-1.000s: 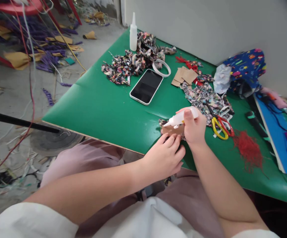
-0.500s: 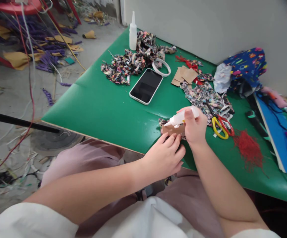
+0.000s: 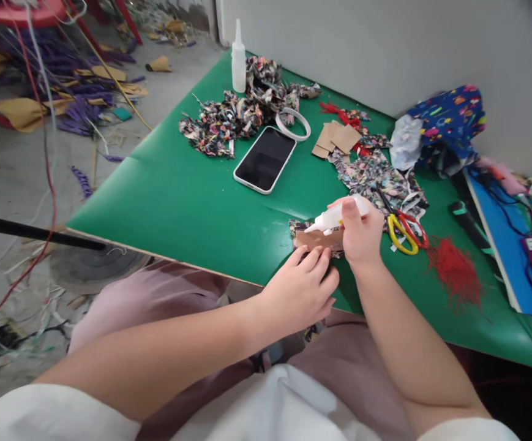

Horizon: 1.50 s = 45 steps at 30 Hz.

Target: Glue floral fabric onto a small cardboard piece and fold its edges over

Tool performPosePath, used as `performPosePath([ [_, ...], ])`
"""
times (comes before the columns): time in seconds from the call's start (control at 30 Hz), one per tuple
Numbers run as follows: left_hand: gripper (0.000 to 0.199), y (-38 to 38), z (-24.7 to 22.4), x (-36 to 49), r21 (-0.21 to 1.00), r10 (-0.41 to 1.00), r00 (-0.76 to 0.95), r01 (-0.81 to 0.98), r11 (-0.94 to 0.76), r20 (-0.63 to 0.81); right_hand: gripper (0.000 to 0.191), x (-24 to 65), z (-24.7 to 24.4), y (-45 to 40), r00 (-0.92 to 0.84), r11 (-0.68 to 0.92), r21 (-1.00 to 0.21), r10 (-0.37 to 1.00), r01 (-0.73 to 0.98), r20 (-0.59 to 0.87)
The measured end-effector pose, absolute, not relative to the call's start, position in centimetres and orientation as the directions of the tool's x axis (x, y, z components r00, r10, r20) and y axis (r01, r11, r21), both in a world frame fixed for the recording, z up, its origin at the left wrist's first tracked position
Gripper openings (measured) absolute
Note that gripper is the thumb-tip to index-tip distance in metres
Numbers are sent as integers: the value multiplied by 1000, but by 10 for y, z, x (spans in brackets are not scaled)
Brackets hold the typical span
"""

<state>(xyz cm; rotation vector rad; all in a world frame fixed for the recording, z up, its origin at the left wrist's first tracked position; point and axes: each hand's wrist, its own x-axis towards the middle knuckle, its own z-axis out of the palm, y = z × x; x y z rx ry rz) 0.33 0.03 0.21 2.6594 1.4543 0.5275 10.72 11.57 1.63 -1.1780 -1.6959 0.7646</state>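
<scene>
My right hand (image 3: 362,229) is wrapped round a white squeeze bottle (image 3: 332,217) with a long thin nozzle. The bottle is tilted, its tip pointing left at the top edge of a brown cardboard strip (image 3: 311,239); whether tip and strip touch I cannot tell. The strip lies on a scrap of dark patterned fabric (image 3: 293,226) that shows round its edges. Near the table's front edge, my left hand (image 3: 300,282) holds the strip's lower side down with its fingertips. Its thumb is hidden.
On the green table (image 3: 178,208) lie a phone (image 3: 266,159), a tape roll (image 3: 293,124), patterned fabric heaps (image 3: 229,119), cardboard squares (image 3: 334,138), scissors (image 3: 403,234) and red threads (image 3: 456,269). A second squeeze bottle (image 3: 238,64) stands at the back. A blue board (image 3: 499,245) lies right.
The view has shifted slightly, so the table's things sit a little further left. The bottle's nozzle has moved slightly right along the cardboard strip. Both hands keep their hold.
</scene>
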Motion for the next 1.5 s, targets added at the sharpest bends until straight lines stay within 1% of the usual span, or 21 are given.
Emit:
performPosePath([
  [0.4, 37, 3, 8, 8, 225, 847, 486, 819, -528, 218, 43, 121, 14, 121, -86, 293, -892, 956, 343, 281],
  [0.63, 39, 8, 11, 15, 186, 852, 479, 836, -516, 210, 38, 135, 10, 125, -46, 259, -916, 965, 306, 257],
  [0.8, 46, 13, 13, 20, 168, 868, 452, 857, -486, 206, 37, 147, 11, 126, -24, 286, -897, 955, 336, 296],
  [1.2, 48, 13, 16, 20, 138, 879, 452, 871, -472, 155, 41, 173, 12, 132, 92, 285, -879, 935, 382, 343],
  [1.33, 53, 12, 14, 20, 103, 872, 465, 870, -482, 153, 42, 174, 12, 133, 100, 290, -869, 929, 401, 357],
  [1.5, 53, 11, 15, 19, 94, 873, 468, 871, -482, 138, 41, 174, 11, 133, 96, 293, -863, 928, 411, 360],
])
